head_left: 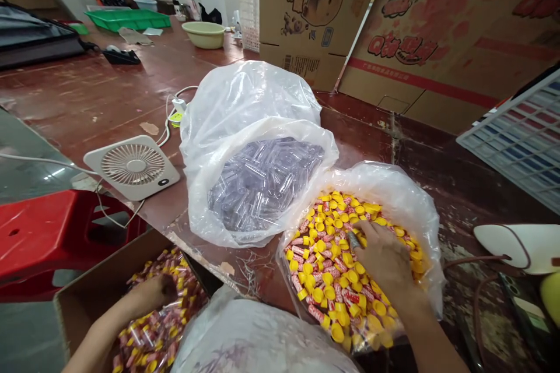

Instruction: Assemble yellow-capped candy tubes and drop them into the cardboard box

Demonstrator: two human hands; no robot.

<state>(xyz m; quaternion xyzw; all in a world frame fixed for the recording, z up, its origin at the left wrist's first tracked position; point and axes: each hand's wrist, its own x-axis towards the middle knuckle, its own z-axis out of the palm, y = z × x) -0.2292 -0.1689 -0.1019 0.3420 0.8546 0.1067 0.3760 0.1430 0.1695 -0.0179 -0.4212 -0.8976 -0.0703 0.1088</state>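
Note:
My right hand point(385, 256) reaches into a clear plastic bag point(406, 192) of yellow caps with red-and-white patterned pieces point(328, 268). Its fingers curl down together among them, with a dark grey bit at one fingertip; what they pinch cannot be made out. At the lower left, my left hand point(157, 291) is over a cardboard box point(83, 297) full of clear tubes with red-and-yellow contents point(149, 338); its fingers are blurred and partly hidden. Between and beyond the hands, another plastic bag point(201, 215) stands open, full of empty clear tubes point(266, 180).
A whitish plastic bag point(262, 338) bulges at the near edge. On the left are a small white fan point(135, 169) with cords and a red stool point(39, 233). Large cartons point(437, 29) and a white crate point(520, 134) bound the right. A phone point(525, 309) lies at lower right.

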